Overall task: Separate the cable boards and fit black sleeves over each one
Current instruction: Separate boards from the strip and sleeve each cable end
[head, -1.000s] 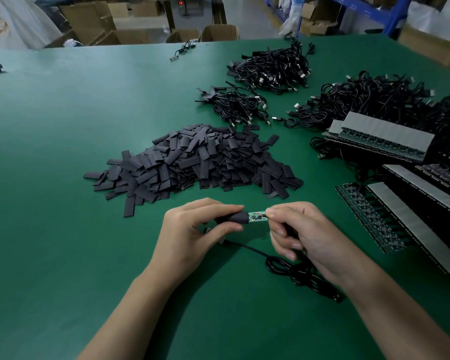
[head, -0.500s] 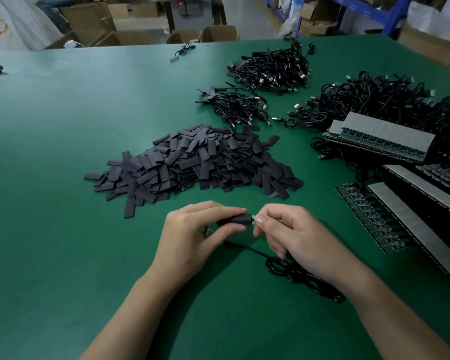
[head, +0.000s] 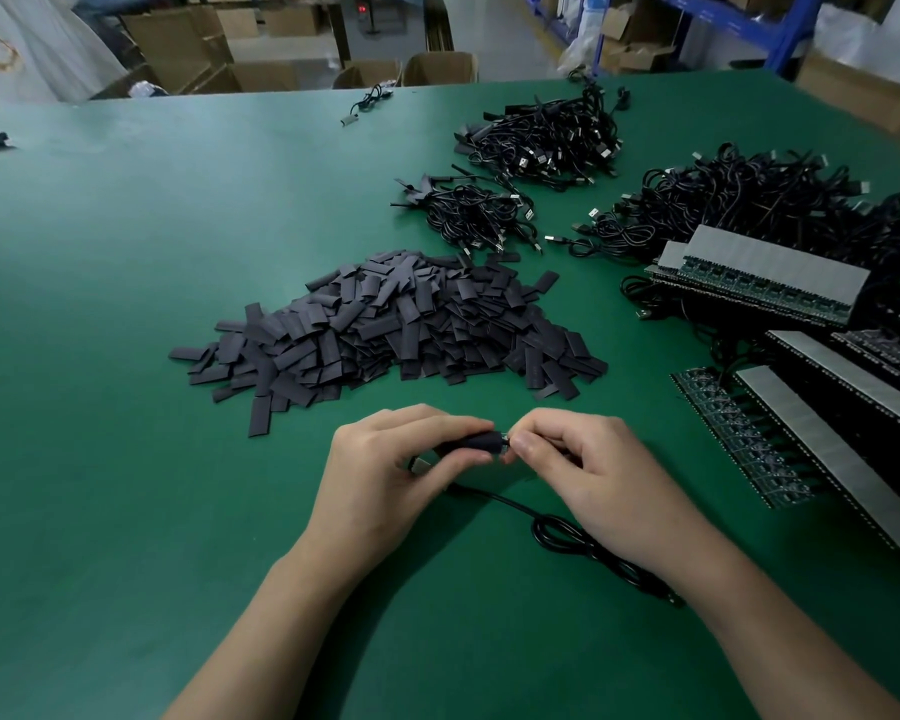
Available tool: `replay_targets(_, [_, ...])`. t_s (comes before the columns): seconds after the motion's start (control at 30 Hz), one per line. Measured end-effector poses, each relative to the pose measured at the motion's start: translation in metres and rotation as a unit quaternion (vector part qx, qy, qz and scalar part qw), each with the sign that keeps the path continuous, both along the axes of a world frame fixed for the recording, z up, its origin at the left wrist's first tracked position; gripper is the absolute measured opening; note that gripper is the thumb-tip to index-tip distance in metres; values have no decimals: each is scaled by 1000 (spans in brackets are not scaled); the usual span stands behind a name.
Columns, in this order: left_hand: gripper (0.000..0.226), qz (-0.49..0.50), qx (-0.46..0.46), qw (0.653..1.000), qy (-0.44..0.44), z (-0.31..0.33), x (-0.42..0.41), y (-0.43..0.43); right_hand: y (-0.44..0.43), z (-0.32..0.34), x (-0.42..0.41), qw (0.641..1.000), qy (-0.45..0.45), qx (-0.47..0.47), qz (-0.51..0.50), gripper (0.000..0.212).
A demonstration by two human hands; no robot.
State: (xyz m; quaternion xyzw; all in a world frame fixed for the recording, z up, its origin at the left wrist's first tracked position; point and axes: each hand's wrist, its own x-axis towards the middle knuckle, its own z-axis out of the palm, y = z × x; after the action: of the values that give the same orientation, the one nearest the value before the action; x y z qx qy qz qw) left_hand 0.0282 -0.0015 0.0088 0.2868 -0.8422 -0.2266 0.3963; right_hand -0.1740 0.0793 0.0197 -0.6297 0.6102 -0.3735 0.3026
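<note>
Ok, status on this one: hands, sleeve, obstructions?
Left grip pinches black tubular sleeve. Right grip pinches small cable board, barely showing. Nothing in the way.

- We see one black sleeve point(head: 476, 443) held level just above the table point(head: 126, 459), pinched by our left hand point(head: 385, 475).
- It covers almost all of a cable board point(head: 504, 438); our right hand point(head: 588, 475) pinches the tip that shows.
- The board's black cable point(head: 567, 532) trails in a loose loop on the table under the right hand.
- A pile of loose sleeves point(head: 385, 324), flat dark rectangles, lies beyond our hands.
- Green board strips point(head: 739, 439) with grey backing lie in rows to the right.
</note>
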Motion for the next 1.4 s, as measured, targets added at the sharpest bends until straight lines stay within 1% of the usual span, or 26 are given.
replay_targets(0.1, [22,2,-22,1000,-13,-2,1,-1,1,-1,0,999,34,-7,-7,26])
replay_targets(0.2, [21,-6,-23,1000,-15,-3,1,-2,1,-1,0,996,88,-15,-14,25])
replay_targets(0.3, [21,-17,-2,1000,-13,-3,1,-2,2,0,0,988,146,-35,-28,24])
replay_targets(0.4, [21,-23,38,999,-11,-2,1,-1,2,2,1,984,165,-53,-31,26])
replay_targets(0.5, [19,-17,57,998,-8,-3,1,1,2,2,1,987,149,-63,-25,23])
replay_targets(0.7, [17,-14,32,999,-12,-2,-1,1,1,-1,1,986,151,-58,-32,19])
replay_targets(0.83, [19,-6,27,1000,-1,-2,-1,1,0,-1,1,995,82,-50,-30,19])
replay_targets(1.1, [17,-3,16,1000,-3,-3,0,0,0,0,2,999,-8,-17,-29,15])
replay_targets(1.2, [15,-5,-19,1000,-17,-3,0,0,0,0,1,999,-40,-2,-27,14])
replay_targets(1.3, [17,5,-74,997,-37,-3,0,-1,0,1,2,999,-42,6,-22,15])
replay_targets(1.4, [18,8,-99,995,-34,-2,0,-1,1,3,2,999,-37,7,-20,17])
